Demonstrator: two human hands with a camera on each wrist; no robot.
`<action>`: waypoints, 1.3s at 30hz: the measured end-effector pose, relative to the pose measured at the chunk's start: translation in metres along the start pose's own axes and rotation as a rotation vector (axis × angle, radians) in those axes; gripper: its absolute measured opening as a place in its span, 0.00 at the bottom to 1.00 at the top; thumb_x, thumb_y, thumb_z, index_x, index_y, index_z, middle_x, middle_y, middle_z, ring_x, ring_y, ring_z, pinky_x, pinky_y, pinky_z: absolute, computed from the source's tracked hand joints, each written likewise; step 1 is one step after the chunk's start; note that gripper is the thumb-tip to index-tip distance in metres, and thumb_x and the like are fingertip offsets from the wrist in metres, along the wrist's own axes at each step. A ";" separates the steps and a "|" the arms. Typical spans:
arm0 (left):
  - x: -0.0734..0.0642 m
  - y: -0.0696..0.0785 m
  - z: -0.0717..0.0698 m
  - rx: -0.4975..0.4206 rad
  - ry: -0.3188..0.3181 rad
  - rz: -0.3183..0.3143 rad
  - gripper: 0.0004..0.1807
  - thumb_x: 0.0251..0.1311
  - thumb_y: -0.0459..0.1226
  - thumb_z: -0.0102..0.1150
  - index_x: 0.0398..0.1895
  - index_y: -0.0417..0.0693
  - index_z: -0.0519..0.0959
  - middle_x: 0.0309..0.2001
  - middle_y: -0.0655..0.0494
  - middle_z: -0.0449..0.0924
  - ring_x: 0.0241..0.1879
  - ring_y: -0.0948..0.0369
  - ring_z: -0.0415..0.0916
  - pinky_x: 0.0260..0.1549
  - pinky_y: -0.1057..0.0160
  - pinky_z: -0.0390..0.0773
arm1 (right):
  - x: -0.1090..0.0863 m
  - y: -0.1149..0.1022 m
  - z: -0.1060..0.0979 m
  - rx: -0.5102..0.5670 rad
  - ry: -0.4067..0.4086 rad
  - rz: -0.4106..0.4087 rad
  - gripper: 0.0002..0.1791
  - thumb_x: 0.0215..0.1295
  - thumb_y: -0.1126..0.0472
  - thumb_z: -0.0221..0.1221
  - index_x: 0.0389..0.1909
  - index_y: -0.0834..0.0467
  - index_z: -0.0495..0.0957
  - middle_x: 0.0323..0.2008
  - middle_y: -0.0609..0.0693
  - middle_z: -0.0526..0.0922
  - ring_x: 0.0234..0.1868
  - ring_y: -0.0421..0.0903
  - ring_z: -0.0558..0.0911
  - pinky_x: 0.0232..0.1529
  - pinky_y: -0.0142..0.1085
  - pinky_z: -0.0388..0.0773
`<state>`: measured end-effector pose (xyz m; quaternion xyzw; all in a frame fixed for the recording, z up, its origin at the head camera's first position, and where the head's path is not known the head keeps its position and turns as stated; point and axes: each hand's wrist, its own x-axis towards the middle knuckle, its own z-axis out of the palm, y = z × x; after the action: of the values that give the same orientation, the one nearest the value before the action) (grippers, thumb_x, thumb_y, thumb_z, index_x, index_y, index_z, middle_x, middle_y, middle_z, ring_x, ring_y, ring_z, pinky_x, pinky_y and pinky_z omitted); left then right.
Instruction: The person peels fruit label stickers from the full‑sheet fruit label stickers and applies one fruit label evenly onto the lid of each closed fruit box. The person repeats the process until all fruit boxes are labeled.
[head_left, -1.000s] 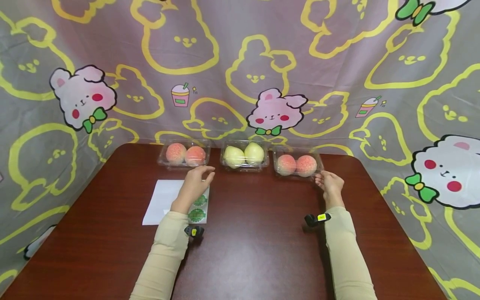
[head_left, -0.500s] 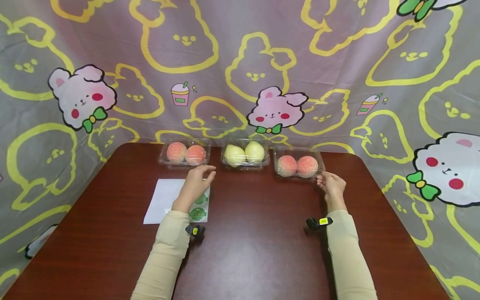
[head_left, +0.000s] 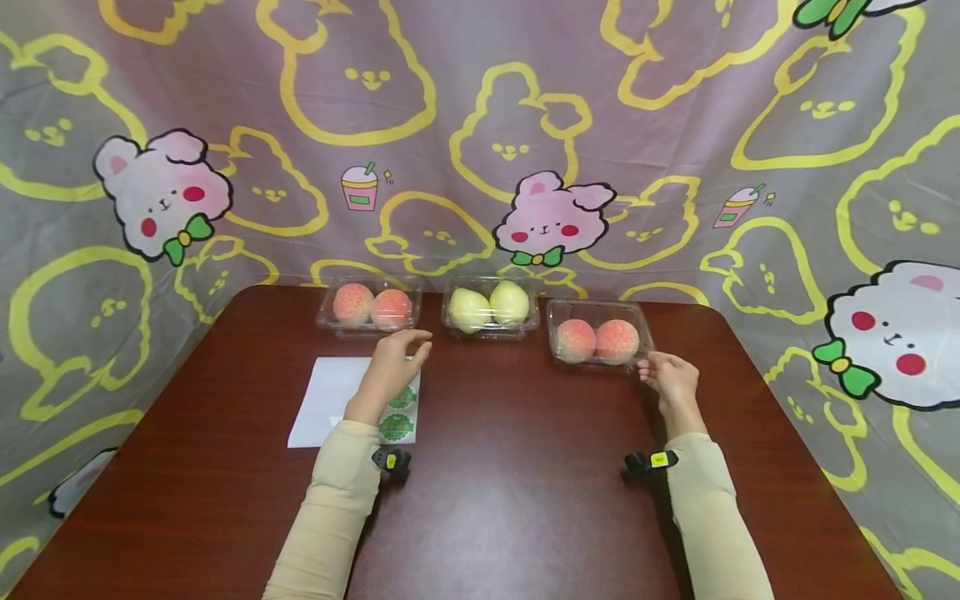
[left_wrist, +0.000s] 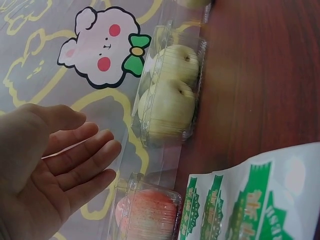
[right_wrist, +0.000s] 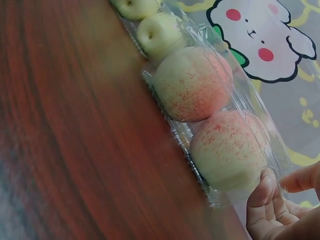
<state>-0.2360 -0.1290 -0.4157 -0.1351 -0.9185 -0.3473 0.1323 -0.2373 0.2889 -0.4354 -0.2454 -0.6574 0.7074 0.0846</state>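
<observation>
Rightmost peach box (head_left: 600,330), long axis left-to-right, right fingers (right_wrist: 260,196) pinching its right end, left fingers (left_wrist: 97,160) relaxed.

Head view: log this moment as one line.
right grip: pinches right peach box at right end | left grip: holds nothing, near sticker sheet | pale-green fruit box: mid-row | left peach box: untouched

A clear plastic box (head_left: 597,312), seemingly closed, is upright near the far edge of the table (head_left: 487,492), toward the right, its right end pinched by the right hand (head_left: 672,382); inside, two peaches (head_left: 618,340), mottled pinkish red over pale yellow, lie side by side. Beneath the left hand (head_left: 389,368), partly hidden, a white sheet (head_left: 330,392) bearing jagged-edged green stickers (head_left: 396,427) lies on the table, left of centre.
</observation>
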 end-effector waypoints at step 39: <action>0.002 -0.001 0.008 -0.029 -0.026 0.002 0.14 0.65 0.35 0.56 0.50 0.38 0.80 0.48 0.40 0.84 0.51 0.46 0.81 0.52 0.50 0.79 | 0.027 -0.010 -0.024 -0.178 -0.225 -0.005 0.08 0.72 0.60 0.50 0.39 0.53 0.78 0.24 0.32 0.78 0.27 0.31 0.74 0.30 0.22 0.77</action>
<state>-0.2397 -0.1239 -0.4214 -0.1422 -0.9149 -0.3586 0.1189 -0.2512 0.3237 -0.4324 -0.1696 -0.7237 0.6689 -0.0099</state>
